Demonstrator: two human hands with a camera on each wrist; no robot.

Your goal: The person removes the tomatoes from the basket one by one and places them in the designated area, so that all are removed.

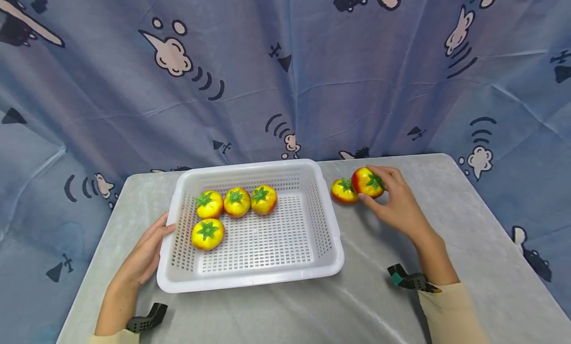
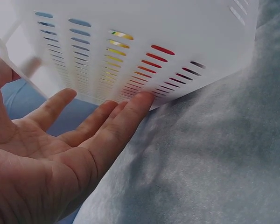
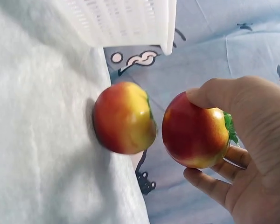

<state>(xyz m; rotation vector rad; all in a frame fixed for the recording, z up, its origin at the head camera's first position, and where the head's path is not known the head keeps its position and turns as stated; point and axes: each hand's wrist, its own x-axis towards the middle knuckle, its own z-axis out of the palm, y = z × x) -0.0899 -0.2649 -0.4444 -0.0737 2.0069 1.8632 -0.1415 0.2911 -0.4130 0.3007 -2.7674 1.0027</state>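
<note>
My right hand (image 1: 398, 205) holds a red-and-yellow toy tomato (image 1: 367, 182) with a green star-shaped calyx, thumb on one side and fingers on the other. In the right wrist view this tomato (image 3: 194, 133) is raised off the table, close beside a second toy tomato (image 3: 124, 118) that rests there. On the left, my left hand (image 1: 144, 250) grips the white plastic basket (image 1: 327, 225) at its side. The left wrist view has the thumb over the rim and the fingertips (image 2: 142, 99) against the slotted outer wall (image 2: 172, 28).
Inside the basket, several more toy tomatoes (image 1: 207, 234) sit toward the left and back. The basket stands on a table with a grey cloth (image 1: 357, 314). A blue patterned curtain (image 1: 250, 86) hangs behind the table's far edge.
</note>
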